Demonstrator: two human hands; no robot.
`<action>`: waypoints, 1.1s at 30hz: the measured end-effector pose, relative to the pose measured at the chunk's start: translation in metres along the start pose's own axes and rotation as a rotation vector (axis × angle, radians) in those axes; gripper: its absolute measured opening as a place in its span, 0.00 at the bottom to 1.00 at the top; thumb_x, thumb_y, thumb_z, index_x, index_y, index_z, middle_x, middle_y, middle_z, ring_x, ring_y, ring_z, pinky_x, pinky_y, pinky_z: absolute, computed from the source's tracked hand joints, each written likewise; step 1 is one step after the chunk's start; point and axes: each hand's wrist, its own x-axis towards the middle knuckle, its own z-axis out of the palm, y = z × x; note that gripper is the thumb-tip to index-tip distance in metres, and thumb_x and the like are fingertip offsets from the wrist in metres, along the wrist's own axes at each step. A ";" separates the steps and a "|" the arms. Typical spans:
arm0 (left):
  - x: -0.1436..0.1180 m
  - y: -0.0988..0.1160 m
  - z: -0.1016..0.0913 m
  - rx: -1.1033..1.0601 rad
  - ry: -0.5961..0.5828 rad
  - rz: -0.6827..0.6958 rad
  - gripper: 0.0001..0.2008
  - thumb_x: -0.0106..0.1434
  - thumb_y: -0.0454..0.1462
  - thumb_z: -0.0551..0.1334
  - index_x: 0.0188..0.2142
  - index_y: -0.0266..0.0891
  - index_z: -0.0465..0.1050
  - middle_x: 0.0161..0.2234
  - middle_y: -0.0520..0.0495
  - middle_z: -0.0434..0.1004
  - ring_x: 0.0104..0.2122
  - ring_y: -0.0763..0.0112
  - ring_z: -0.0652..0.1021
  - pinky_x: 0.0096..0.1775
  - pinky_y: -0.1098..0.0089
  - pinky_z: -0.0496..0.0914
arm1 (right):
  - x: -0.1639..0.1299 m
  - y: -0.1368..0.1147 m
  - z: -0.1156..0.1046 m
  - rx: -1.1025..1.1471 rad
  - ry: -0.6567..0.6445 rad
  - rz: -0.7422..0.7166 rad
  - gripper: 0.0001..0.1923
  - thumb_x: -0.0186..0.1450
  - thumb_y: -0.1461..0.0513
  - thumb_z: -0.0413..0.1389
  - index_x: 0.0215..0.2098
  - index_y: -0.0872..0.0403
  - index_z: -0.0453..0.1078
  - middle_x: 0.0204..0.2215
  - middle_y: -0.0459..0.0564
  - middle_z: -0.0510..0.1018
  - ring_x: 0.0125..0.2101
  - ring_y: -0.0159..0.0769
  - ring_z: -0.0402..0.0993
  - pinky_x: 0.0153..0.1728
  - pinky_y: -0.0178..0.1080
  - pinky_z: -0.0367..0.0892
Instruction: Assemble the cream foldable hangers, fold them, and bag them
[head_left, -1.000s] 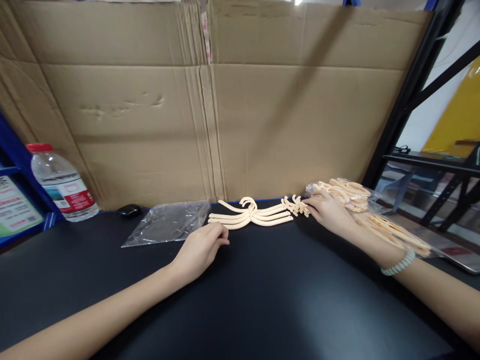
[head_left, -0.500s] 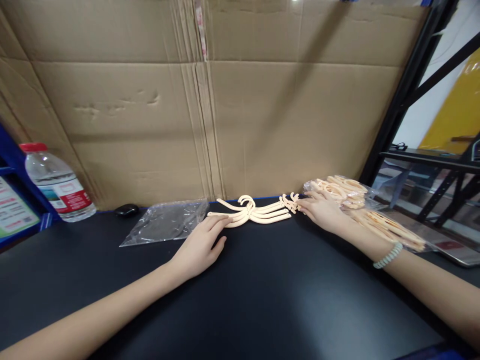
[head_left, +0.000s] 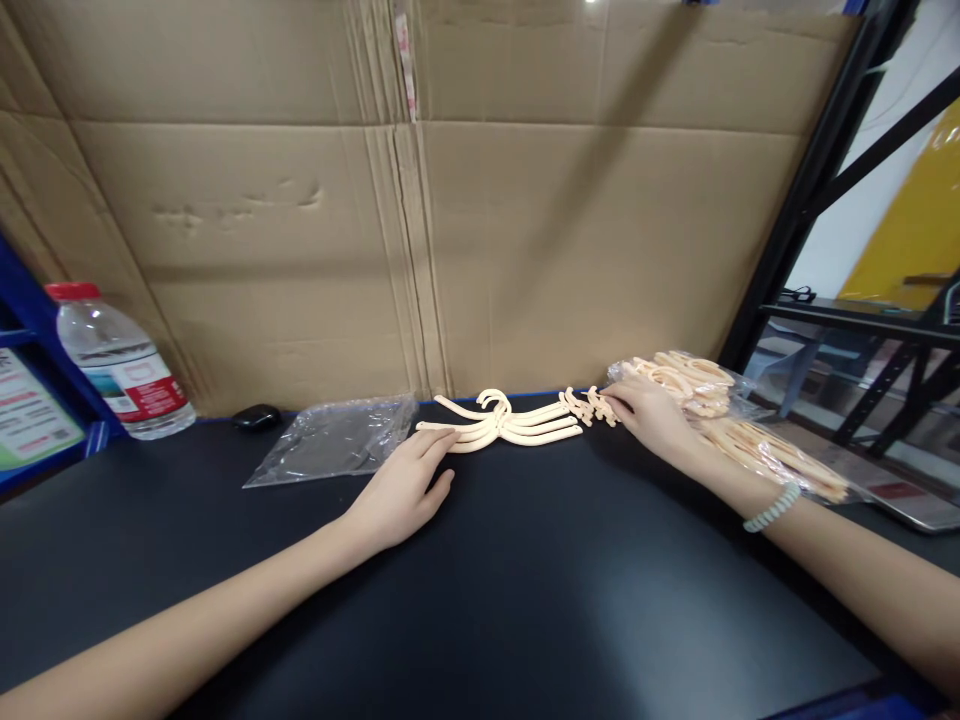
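Hangers [head_left: 501, 425], cream plastic, are lying stacked on the black table [head_left: 525, 600] near the cardboard. The left hand [head_left: 401, 490], grip released, is touching their left tips; the right hand [head_left: 651, 415] is pinching their right ends. Uneven pressure could be fanning the stack apart.

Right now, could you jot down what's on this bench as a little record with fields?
Surface: black table
Backdrop: flattened cardboard
Left hand: open, fingertips touching the left end of the cream hangers
Right hand: fingers at the hangers' right end
Behind right hand: bagged hangers
Left of hangers: empty clear bags
Far left: water bottle, small black object
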 end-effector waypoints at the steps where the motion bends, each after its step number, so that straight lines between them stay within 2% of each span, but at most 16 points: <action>1: 0.000 0.000 0.000 -0.003 -0.004 -0.004 0.20 0.64 0.35 0.54 0.55 0.34 0.64 0.56 0.37 0.68 0.56 0.55 0.69 0.57 0.53 0.65 | 0.001 -0.001 -0.002 0.016 0.033 0.021 0.13 0.68 0.62 0.47 0.36 0.55 0.73 0.33 0.54 0.79 0.35 0.42 0.73 0.38 0.43 0.66; 6: 0.000 0.002 -0.002 -0.025 -0.032 -0.025 0.20 0.64 0.34 0.53 0.55 0.33 0.64 0.55 0.36 0.69 0.55 0.56 0.69 0.57 0.54 0.64 | 0.004 -0.017 -0.022 0.190 0.247 0.203 0.12 0.67 0.59 0.48 0.38 0.54 0.72 0.34 0.54 0.77 0.35 0.41 0.72 0.33 0.41 0.68; 8: 0.000 0.002 -0.003 -0.047 -0.026 -0.026 0.19 0.64 0.33 0.54 0.55 0.35 0.65 0.55 0.37 0.70 0.54 0.57 0.70 0.56 0.54 0.65 | 0.005 -0.028 -0.033 0.323 0.292 0.335 0.11 0.66 0.58 0.49 0.37 0.53 0.72 0.30 0.52 0.76 0.31 0.39 0.72 0.30 0.40 0.67; 10: -0.001 0.002 -0.003 -0.082 -0.010 -0.022 0.18 0.64 0.32 0.54 0.54 0.36 0.66 0.53 0.39 0.71 0.53 0.58 0.71 0.56 0.55 0.66 | 0.007 -0.040 -0.042 0.524 0.270 0.487 0.11 0.65 0.57 0.49 0.38 0.52 0.71 0.26 0.49 0.75 0.24 0.36 0.71 0.25 0.38 0.66; 12: -0.001 0.002 -0.002 -0.124 0.001 -0.012 0.17 0.64 0.32 0.54 0.52 0.38 0.68 0.52 0.40 0.72 0.52 0.59 0.72 0.55 0.56 0.66 | 0.007 -0.051 -0.049 0.769 0.219 0.624 0.11 0.64 0.56 0.52 0.39 0.53 0.70 0.26 0.48 0.75 0.21 0.33 0.72 0.22 0.35 0.66; 15: 0.000 0.000 -0.001 -0.163 -0.012 0.003 0.14 0.65 0.32 0.54 0.49 0.38 0.70 0.48 0.41 0.73 0.49 0.61 0.73 0.52 0.59 0.68 | 0.007 -0.066 -0.053 1.062 0.132 0.767 0.11 0.58 0.56 0.59 0.36 0.54 0.72 0.31 0.51 0.79 0.27 0.35 0.76 0.26 0.35 0.70; 18: 0.000 0.000 0.000 -0.182 -0.031 0.007 0.12 0.66 0.33 0.54 0.46 0.38 0.72 0.43 0.42 0.74 0.44 0.62 0.74 0.48 0.61 0.71 | 0.004 -0.076 -0.051 1.266 -0.003 0.871 0.12 0.56 0.56 0.62 0.33 0.55 0.75 0.31 0.53 0.80 0.31 0.36 0.78 0.31 0.35 0.73; 22: 0.000 0.002 -0.003 -0.213 -0.035 0.024 0.10 0.67 0.33 0.53 0.41 0.39 0.72 0.39 0.45 0.73 0.40 0.65 0.74 0.43 0.64 0.71 | -0.002 -0.080 -0.042 1.279 -0.181 0.911 0.13 0.57 0.54 0.62 0.33 0.56 0.76 0.31 0.54 0.81 0.30 0.34 0.78 0.25 0.30 0.70; 25: 0.000 0.005 -0.006 -0.223 -0.009 0.042 0.09 0.67 0.32 0.52 0.39 0.40 0.71 0.37 0.46 0.72 0.39 0.66 0.74 0.42 0.65 0.71 | -0.004 -0.081 -0.037 1.232 -0.232 0.922 0.14 0.56 0.56 0.64 0.36 0.57 0.74 0.30 0.53 0.80 0.27 0.32 0.77 0.20 0.28 0.66; 29: 0.000 0.008 -0.009 -0.247 0.028 0.056 0.09 0.68 0.32 0.51 0.40 0.40 0.68 0.38 0.46 0.70 0.37 0.68 0.73 0.40 0.67 0.70 | -0.003 -0.080 -0.037 1.291 -0.189 0.933 0.19 0.55 0.61 0.64 0.45 0.53 0.70 0.30 0.50 0.80 0.28 0.32 0.76 0.23 0.30 0.68; 33: 0.000 0.009 -0.010 -0.247 0.051 0.051 0.10 0.69 0.33 0.50 0.45 0.41 0.67 0.40 0.45 0.68 0.39 0.67 0.73 0.42 0.66 0.70 | -0.003 -0.072 -0.034 1.328 -0.212 0.875 0.09 0.60 0.62 0.59 0.39 0.54 0.73 0.37 0.54 0.79 0.36 0.36 0.77 0.31 0.35 0.73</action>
